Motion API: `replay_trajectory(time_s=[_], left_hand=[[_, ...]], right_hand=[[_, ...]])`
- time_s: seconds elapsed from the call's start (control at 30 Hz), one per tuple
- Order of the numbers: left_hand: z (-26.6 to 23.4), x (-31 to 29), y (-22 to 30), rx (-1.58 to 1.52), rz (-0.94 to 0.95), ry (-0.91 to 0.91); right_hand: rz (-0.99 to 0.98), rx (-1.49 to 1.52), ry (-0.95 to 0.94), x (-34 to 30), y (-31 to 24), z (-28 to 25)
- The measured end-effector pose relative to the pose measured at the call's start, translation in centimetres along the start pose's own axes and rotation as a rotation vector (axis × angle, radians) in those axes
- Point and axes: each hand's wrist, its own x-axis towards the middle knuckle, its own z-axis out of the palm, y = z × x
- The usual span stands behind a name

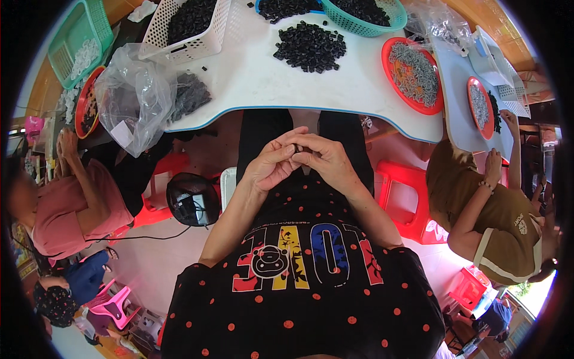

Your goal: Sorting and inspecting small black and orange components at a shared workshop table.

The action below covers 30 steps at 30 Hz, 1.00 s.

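Observation:
My left hand (272, 164) and my right hand (330, 160) meet above my lap, just off the near edge of the white table (251, 90). Between their thumbs and fingertips is a small black piece (297, 148), mostly covered by the fingers. Both hands are closed on it. Its exact kind is too small to make out. On the table ahead lies a pile of small black plastic pieces (310, 48). To the right of it stands a red plate (439, 102) with many small grey metal-looking parts (412, 73).
A white basket (206, 45), a green basket (391, 21) and a blue-rimmed tray (260, 8) hold more black pieces. A clear plastic bag (137, 90) hangs over the table's left edge. Co-workers sit at left (78, 197) and right (496, 209). Red stools (406, 203) stand beside me.

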Motion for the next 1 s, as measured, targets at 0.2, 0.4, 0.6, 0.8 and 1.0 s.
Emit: replay_trajectory(time_s=[0.2, 0.4, 0.6, 0.8, 1.0], left_hand=[[-0.8, 0.4, 0.0, 0.026, -0.039, 0.003], [-1.4, -1.0, 1.0, 0.096, 0.073, 0.129], [-0.1, -1.1, 7.4, 0.215, 0.159, 0.283], [9.7, 4.4, 27.9, 0.187, 0.791, 0.314], [10.7, 6.7, 21.5, 0.852, 0.548, 0.248]], right_hand=[[-0.021, -0.02, 0.019, 0.5, 0.2, -0.4], [0.011, 0.048, -0.01, 0.9, 0.9, -1.6], [0.139, -0.132, 0.161, 0.3, 10.6, -7.6], [0.059, -0.134, 0.101, 4.5, 9.7, -4.9], [0.011, -0.139, 0.203, 4.8, 8.6, -7.5]])
